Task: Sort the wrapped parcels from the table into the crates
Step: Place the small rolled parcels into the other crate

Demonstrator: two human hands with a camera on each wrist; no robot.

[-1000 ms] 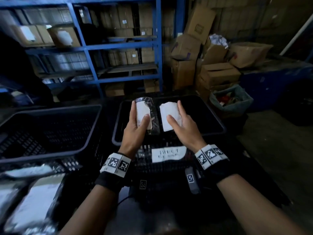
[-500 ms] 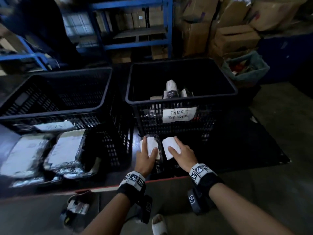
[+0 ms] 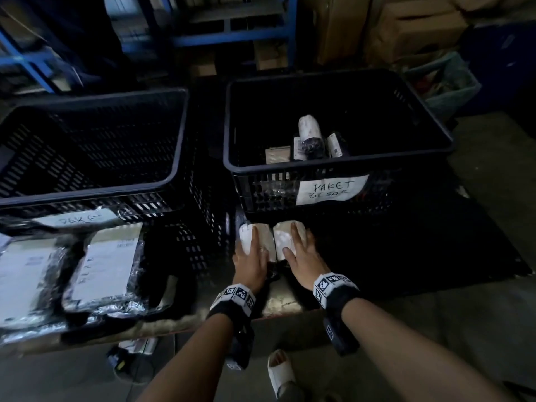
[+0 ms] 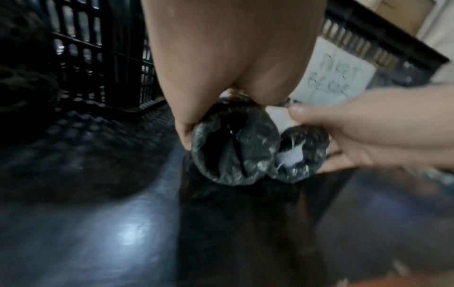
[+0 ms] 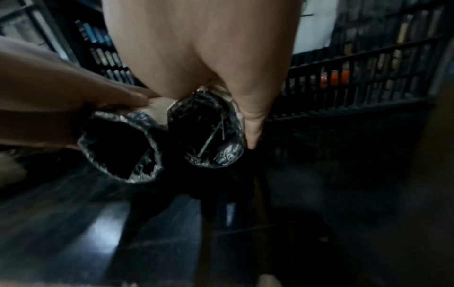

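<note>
Two small wrapped parcels lie side by side, touching, on the tabletop (image 3: pixel 278 303) just in front of the right crate (image 3: pixel 339 166). The left hand (image 3: pixel 251 264) lies on the left parcel (image 3: pixel 255 236), and the right hand (image 3: pixel 304 261) lies on the right parcel (image 3: pixel 282 237). The right crate bears a paper label (image 3: pixel 330 189) reading "PAKET BESAR" and holds several parcels (image 3: pixel 309 137). The left crate (image 3: pixel 92 146) stands beside it. Flat silver-wrapped parcels (image 3: pixel 104 265) lie on the tabletop at left.
</note>
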